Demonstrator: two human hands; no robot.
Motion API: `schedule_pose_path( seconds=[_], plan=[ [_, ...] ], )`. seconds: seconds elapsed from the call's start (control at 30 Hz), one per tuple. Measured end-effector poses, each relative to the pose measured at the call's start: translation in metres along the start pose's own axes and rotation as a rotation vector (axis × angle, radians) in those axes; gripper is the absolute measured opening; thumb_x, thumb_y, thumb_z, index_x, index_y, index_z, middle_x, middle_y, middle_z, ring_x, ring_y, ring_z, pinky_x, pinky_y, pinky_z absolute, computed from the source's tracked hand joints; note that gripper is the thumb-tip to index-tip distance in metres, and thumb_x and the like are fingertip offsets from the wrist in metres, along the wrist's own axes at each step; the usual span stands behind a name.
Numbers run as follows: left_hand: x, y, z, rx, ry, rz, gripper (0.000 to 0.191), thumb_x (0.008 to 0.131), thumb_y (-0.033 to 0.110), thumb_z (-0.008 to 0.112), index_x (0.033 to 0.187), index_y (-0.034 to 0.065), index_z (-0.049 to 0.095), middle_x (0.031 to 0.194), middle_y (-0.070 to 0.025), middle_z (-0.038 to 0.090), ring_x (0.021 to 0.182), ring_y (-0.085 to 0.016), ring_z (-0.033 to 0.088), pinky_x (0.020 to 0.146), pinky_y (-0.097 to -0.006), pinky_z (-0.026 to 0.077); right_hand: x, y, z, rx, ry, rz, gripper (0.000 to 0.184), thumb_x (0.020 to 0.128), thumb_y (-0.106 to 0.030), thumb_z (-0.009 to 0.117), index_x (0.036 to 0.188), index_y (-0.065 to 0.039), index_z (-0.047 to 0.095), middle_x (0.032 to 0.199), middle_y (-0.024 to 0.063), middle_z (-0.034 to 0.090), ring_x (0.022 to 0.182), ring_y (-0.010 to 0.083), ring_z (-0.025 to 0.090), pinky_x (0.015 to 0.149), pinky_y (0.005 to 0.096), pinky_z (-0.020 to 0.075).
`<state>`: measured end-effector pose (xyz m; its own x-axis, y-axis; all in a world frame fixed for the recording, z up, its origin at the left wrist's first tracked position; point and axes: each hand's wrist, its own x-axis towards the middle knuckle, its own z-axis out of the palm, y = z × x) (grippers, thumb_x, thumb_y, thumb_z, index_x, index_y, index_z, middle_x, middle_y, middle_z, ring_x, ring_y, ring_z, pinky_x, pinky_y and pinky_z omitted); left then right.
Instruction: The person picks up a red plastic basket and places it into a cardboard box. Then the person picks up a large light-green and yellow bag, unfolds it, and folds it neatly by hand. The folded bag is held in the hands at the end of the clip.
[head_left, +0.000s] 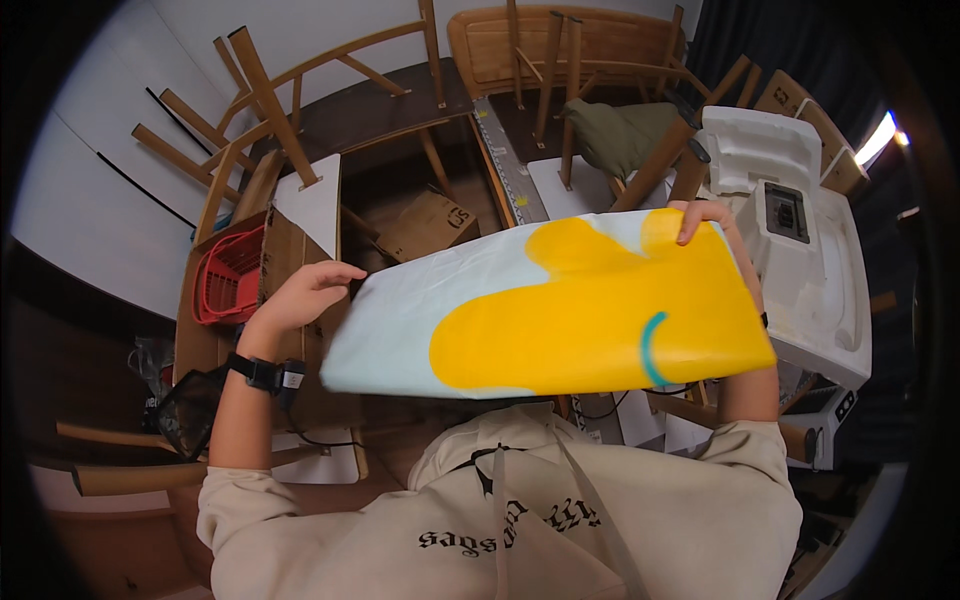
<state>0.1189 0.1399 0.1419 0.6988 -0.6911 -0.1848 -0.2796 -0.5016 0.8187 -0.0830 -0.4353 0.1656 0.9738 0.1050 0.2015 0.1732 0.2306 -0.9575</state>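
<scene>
In front of my chest is a folded, glossy sheet (585, 322), pale blue with large yellow shapes and a teal curved line. It looks like printed plastic, creased near the top and blurred at its left end. My right hand (701, 217) grips its upper right edge, fingers over the front; the thumb and much of the forearm are behind the sheet. At the upper left corner, my left hand (315, 289) is held with bent fingers, the fingertips at or just off the edge. Nothing shows in its palm. A black strap with a small device (266, 373) circles my left wrist.
Upturned wooden chairs or stools (274, 105) stand with legs up beyond the sheet. A red plastic basket (229, 281) sits in a cardboard box at left. Another carton (429, 225) lies ahead. White foam packaging (817, 262) fills the right side, near an olive cushion (622, 135).
</scene>
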Motion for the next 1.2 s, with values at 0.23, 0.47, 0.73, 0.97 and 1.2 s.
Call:
schedule_pose_path(
  seconds=[0.23,0.47,0.73,0.97,1.2],
  plan=[
    [0.048,0.051,0.047,0.130,0.001,0.146,0.041,0.099,0.022,0.079,0.135,0.0034,0.072,0.130,-0.0105,0.072,0.116,-0.019,0.069,0.098,-0.0339,0.057,0.059,0.021,0.025,-0.551,-0.290,-0.115,0.007,0.088,0.003,0.077,0.086,-0.003,0.075,0.091,0.0042,0.072,0.085,0.0173,0.070,0.080,0.0290,0.0548],
    [0.091,0.084,0.107,0.334,-0.013,0.388,0.091,0.082,0.031,0.094,0.158,0.0068,0.052,0.158,-0.0194,0.055,0.148,-0.038,0.051,0.123,-0.0434,0.043,0.083,0.020,0.075,-0.811,-0.496,-0.155,0.019,0.079,0.012,0.065,0.086,-0.003,0.075,0.090,0.0093,0.072,0.089,0.0285,0.070,0.084,0.0355,0.0553],
    [0.114,0.077,0.122,0.364,-0.060,0.464,0.107,0.068,0.028,0.102,0.159,0.0082,0.049,0.163,-0.0190,0.052,0.155,-0.039,0.042,0.128,-0.0457,0.037,0.079,0.002,0.120,-1.127,-0.678,-0.356,0.026,0.068,0.012,0.070,0.081,-0.010,0.076,0.091,0.0068,0.071,0.092,0.0351,0.070,0.074,0.0445,0.0550],
    [0.107,0.076,0.127,0.062,-0.205,0.395,0.081,0.075,0.016,0.097,0.148,0.0132,0.063,0.140,-0.0102,0.072,0.130,-0.028,0.067,0.112,-0.0394,0.051,0.072,0.000,0.137,-1.128,-0.726,-0.421,0.022,0.069,0.010,0.072,0.080,-0.009,0.073,0.092,0.0069,0.071,0.086,0.0348,0.071,0.068,0.0447,0.0538],
    [0.104,0.064,0.136,0.164,-0.132,0.500,0.061,0.077,0.016,0.095,0.135,0.0128,0.073,0.136,-0.0104,0.074,0.122,-0.031,0.069,0.106,-0.0405,0.055,0.073,-0.005,0.145,-1.199,-0.757,-0.506,0.018,0.070,0.005,0.072,0.079,-0.010,0.072,0.085,0.0065,0.067,0.083,0.0334,0.070,0.065,0.0446,0.0528]
  ],
)
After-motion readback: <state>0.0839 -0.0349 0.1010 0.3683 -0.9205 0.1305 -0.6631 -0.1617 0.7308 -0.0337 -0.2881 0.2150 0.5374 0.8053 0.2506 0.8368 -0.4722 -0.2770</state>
